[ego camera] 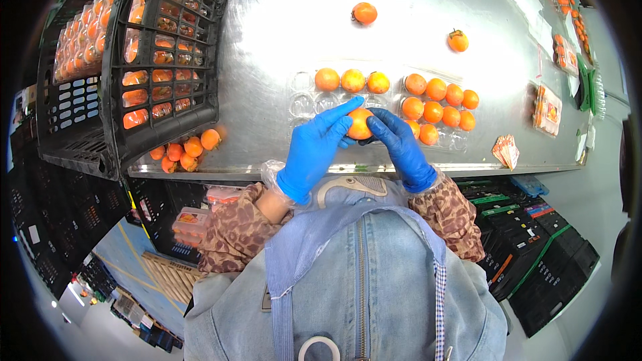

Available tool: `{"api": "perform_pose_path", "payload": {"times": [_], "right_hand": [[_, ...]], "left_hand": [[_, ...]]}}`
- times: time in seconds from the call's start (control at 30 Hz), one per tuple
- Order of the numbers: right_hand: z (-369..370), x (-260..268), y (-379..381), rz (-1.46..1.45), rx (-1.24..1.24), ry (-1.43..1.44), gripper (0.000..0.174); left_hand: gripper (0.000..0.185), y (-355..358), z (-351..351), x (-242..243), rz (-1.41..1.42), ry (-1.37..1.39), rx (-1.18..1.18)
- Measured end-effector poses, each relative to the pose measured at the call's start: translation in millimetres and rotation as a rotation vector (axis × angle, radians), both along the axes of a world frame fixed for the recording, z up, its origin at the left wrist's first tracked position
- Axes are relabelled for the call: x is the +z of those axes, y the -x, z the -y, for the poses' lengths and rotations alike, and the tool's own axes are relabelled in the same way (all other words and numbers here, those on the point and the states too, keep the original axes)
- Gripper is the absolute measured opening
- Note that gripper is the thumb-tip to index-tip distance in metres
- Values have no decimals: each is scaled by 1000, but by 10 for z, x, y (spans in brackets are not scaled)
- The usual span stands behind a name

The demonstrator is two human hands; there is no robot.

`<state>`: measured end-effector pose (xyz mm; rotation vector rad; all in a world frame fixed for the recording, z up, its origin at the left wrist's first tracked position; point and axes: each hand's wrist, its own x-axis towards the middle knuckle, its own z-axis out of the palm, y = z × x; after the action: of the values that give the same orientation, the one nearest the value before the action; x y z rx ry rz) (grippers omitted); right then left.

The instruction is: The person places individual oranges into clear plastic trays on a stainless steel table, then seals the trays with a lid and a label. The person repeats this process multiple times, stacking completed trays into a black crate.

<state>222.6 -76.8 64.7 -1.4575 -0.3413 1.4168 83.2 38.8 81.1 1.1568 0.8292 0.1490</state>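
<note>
Between my two blue-gloved hands is an orange persimmon (359, 124), held over the near part of a metal table (261, 60). The fingers of my left hand (316, 143) grip it from the left, and my right hand (398, 143) closes on its right side. Just beyond them lies a clear plastic tray (301, 104) with persimmons (353, 80) in its far row and empty cups at its left. To the right, a second clear tray (459, 138) holds several persimmons (433, 112). Two loose persimmons (364, 13) (458, 40) rest farther back.
A tilted black plastic crate (113, 85) with packed fruit stands at left, loose persimmons (193, 146) beside it. A stack of labels (505, 151) and a filled pack (547, 111) lie at right. Black crates (531, 240) are stacked below the table's right end.
</note>
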Motion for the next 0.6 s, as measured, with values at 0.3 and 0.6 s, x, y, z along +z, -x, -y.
{"api": "perform_pose_path", "payload": {"times": [0.3, 0.6], "right_hand": [[29, -83, 59, -159, -31, 67, 44], [60, -39, -84, 1, 41, -24, 39]], "left_hand": [[43, 46, -35, 1, 73, -55, -89], [53, 131, -115, -188, -20, 357, 106]]}}
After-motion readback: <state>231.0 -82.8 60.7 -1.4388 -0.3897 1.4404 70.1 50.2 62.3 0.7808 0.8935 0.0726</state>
